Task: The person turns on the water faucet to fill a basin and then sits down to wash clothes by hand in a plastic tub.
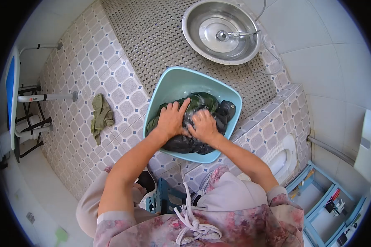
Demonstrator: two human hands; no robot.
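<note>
A light blue basin (175, 76) on the floor holds wet dark green and black cloth (179, 144) with some suds or water on it. My left hand (172, 119) lies on the cloth with its fingers spread. Just to its right, my right hand (203, 125) presses into the cloth, its fingers curled and partly blurred; what they hold, if anything, is hidden. The two hands are close together near the basin's middle.
Beyond the basin, a metal bowl (193, 43) with a shower head (222, 36) stands on a perforated mat (140, 33). A green rag (101, 117) lies on the tiles at left. A squat toilet (282, 160) and blue shelf (317, 206) are at right.
</note>
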